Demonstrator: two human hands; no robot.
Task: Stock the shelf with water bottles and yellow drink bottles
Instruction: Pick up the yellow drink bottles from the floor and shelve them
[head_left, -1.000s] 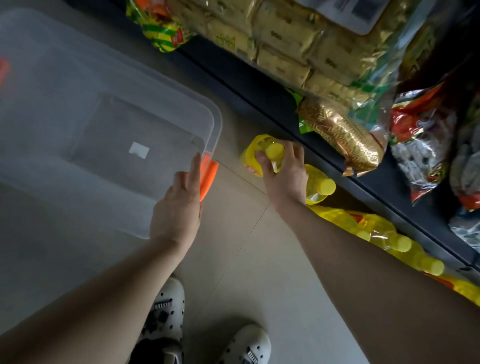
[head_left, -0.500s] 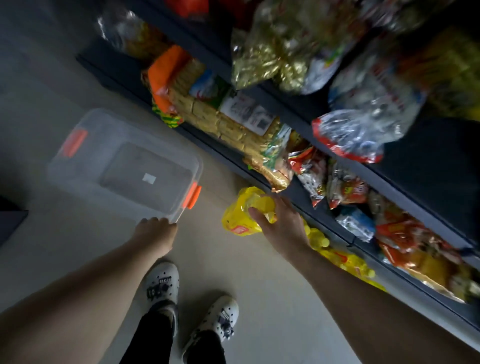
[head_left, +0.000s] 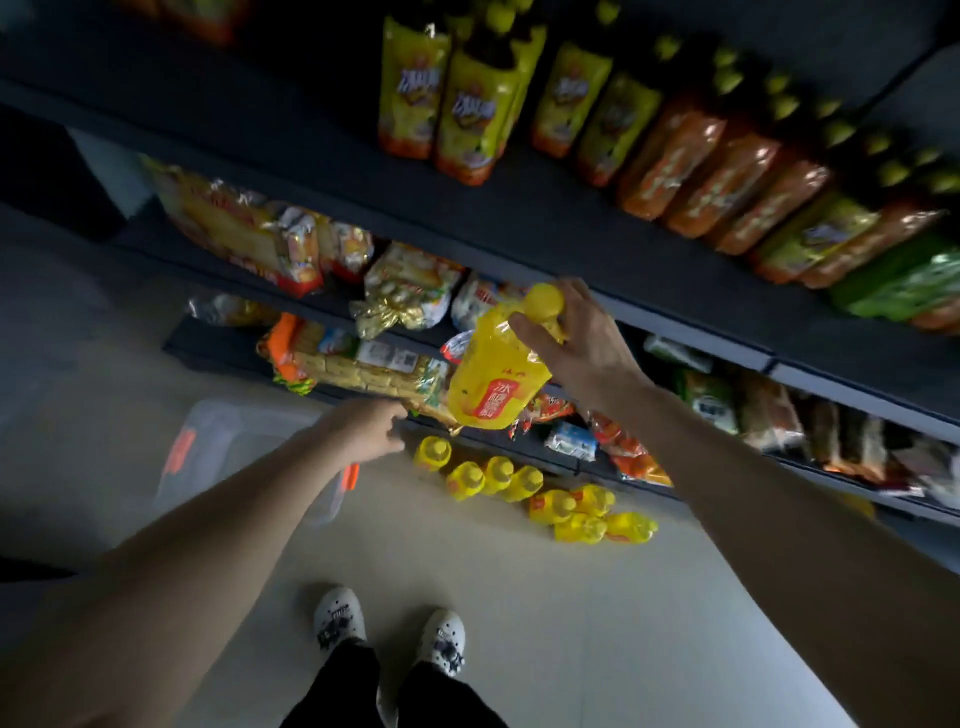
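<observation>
Clear plastic bin w/ orange latches is sitting on the floor at far left, looking empty as far as I can tell. Left hand is hovering just above/beside it, fingers loosely extended, grasping nothing. Moving right, a cluster of yellow drink bottles is waiting on the floor near the bottom shelf edge, some upright, some lying down. Above them, the right hand is carrying one yellow bottle in mid-air, in front of the snack shelves and below the dark drinks shelf; fingers are wrapping the neck just under the cap, body hanging tilted.

Judging handling: bottle looks full, so fairly heavy for a neck pinch & likely swinging. PET walls are prob. thin, flexing if squeezed mid-body; label film looks glossy, maybe slippery. Neck/cap ring is the stiffest hold; a supporting grip lower down would steady it when standing it beside the other bottles on that shelf at upper right.
</observation>
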